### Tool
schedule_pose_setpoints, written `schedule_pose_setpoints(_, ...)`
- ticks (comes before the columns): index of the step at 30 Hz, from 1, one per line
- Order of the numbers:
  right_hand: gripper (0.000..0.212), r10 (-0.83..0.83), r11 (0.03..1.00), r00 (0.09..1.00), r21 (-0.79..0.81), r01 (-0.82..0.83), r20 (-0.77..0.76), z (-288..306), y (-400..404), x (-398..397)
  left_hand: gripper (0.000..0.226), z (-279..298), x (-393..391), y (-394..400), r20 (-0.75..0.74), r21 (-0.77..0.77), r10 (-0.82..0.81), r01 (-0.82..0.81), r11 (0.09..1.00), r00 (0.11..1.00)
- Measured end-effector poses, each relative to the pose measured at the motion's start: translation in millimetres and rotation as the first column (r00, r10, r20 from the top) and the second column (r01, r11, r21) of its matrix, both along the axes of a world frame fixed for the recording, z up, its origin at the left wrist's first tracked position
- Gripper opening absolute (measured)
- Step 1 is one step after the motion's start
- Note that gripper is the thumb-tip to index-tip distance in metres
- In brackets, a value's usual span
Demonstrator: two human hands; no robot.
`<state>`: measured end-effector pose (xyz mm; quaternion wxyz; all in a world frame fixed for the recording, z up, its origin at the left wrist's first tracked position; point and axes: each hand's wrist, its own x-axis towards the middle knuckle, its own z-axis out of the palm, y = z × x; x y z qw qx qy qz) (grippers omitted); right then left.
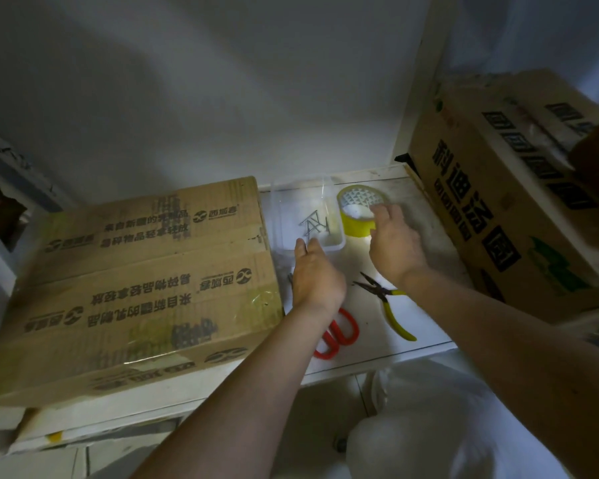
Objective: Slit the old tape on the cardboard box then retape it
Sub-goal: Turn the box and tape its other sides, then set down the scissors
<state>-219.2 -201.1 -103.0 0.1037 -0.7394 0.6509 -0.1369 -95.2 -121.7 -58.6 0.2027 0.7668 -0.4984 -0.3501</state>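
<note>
Scene was dim overall. A bright pool of light fell on the white shelf (377,344) around the tape roll (358,210); beyond it, corners darkened, edges curved, detail was soft.

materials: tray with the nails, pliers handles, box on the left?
Clear rectangular tray: see-through glossy plastic, apparently; the nails show through it. Yellow-handled needle-nose pliers: dark metal jaws, smooth grips, probably plastic or rubber. Brown printed box: matte cardboard under shiny clear tape.

Clear tub (308,216) of what look like nails; yellow-handled pliers (388,302) just right of it, second carton (505,202) beyond.
</note>
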Motion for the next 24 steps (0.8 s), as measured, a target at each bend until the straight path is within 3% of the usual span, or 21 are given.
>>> schedule_pose_setpoints(3, 0.012, 0.062, 0.994, 0.997, -0.092, -0.066, -0.047, 1.7, 42.5, 4.5, 0.068, 0.2, 0.5, 0.9, -0.014, -0.021, -0.011, 0.011, 1.0, 1.0)
schedule_pose_setpoints(8, 0.043, 0.382, 0.924, 0.921, -0.004, -0.383, -0.077, 0.9, 99.3, 26.9, 0.069, 10.5, -1.9, 8.2, -0.042, -0.078, -0.012, 0.008, 0.997, 0.999)
schedule_pose_setpoints(9, 0.044, 0.409, 0.912, 0.907, 0.083, -0.403, -0.095, 3.8, 103.9, 32.7, 0.069, 13.0, -2.3, 9.5, -0.041, -0.078, -0.016, 0.012, 0.997, 0.999)
schedule_pose_setpoints(13, 0.03, 0.392, 0.911, 0.887, 0.237, -0.337, -0.243, 3.1, 110.4, 50.9, 0.067, 22.4, -1.7, 18.0, -0.011, -0.051, -0.05, 0.049, 0.998, 0.999)
schedule_pose_setpoints(17, 0.023, 0.4, 0.891, 0.886, 0.324, -0.318, -0.232, 12.8, 109.6, 50.3, 0.063, 29.6, -0.2, 26.9, -0.022, -0.026, -0.074, 0.073, 0.997, 0.997)
schedule_pose_setpoints(19, 0.017, 0.479, 0.839, 0.836, 0.42, -0.346, -0.268, 38.0, 102.1, 31.0, 0.061, 33.2, 0.1, 29.7, -0.017, -0.027, -0.055, 0.055, 0.998, 0.998)
schedule_pose_setpoints(21, 0.026, 0.532, 0.783, 0.784, 0.538, -0.312, -0.32, 70.2, 90.0, 5.2, 0.059, 35.6, 1.0, 30.3, -0.003, -0.029, -0.025, 0.025, 0.999, 1.0)
schedule_pose_setpoints(24, 0.022, 0.495, 0.792, 0.759, 0.579, -0.194, -0.423, 109.2, 61.5, -37.1, 0.054, 35.5, -4.0, 31.8, 0.015, -0.027, -0.041, 0.041, 0.999, 0.999)
